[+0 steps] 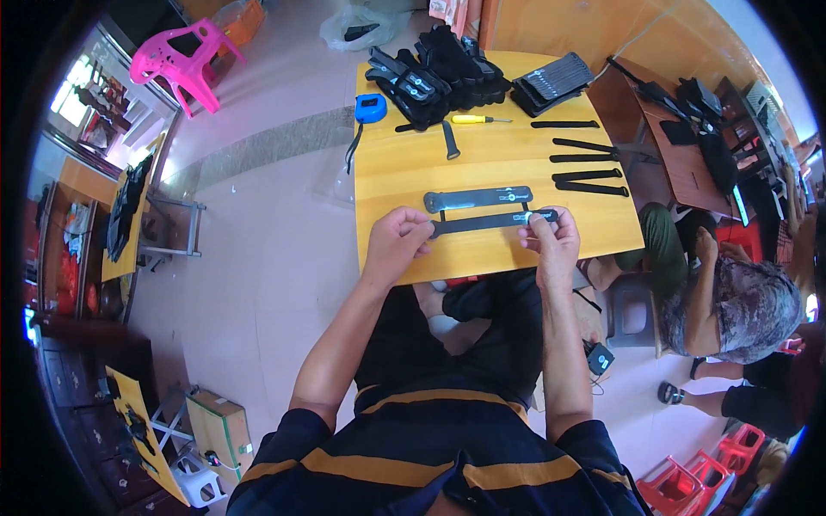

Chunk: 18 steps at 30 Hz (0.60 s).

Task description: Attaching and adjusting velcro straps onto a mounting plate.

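A long black strap (477,224) with pale print near its right end is stretched level between my hands, close to the table's near edge. My left hand (397,243) pinches its left end between thumb and fingers. At the other end, my right hand (552,241) grips the strap beside the print. Just beyond it lies a wider black strap (478,199) with a rounded left end, flat on the yellow table (398,168). Two short dark pieces run between the two straps; how they are fastened I cannot make out.
Piles of black straps (460,73) and a stack of dark strips (552,83) cover the far side. A blue tape measure (371,108), a yellow screwdriver (475,119) and several thin black straps (590,178) lie nearer. People sit at right; a pink chair (188,64) stands far left.
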Motion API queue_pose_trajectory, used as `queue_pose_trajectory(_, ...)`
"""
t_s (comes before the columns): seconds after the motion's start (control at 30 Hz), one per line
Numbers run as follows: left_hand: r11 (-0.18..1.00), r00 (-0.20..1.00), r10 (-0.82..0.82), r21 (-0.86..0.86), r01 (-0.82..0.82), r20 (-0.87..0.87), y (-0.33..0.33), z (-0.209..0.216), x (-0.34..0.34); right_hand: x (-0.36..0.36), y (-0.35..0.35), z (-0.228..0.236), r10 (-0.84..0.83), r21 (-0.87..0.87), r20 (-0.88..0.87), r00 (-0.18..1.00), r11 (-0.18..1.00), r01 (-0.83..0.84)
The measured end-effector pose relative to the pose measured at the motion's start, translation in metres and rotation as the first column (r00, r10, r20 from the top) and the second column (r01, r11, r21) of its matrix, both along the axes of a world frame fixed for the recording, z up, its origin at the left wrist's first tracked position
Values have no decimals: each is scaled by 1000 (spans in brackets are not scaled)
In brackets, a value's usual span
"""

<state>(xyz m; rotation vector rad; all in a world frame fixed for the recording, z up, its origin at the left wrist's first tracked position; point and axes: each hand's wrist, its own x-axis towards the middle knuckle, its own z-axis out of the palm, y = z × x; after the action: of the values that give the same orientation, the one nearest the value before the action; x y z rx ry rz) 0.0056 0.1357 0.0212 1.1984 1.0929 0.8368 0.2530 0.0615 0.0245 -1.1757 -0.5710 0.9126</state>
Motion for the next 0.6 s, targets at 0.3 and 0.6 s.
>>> queue_pose_trajectory(0.3, 995, 994, 94, 25, -93, -58, 18, -25, 8, 28, 22, -24, 109, -155, 188, 976, 985, -80)
queue_pose_trajectory(0.6, 915, 928, 223, 392, -93, -300, 22, -23, 23, 35, 38, -31, 97, -168, 198, 975, 984, -64)
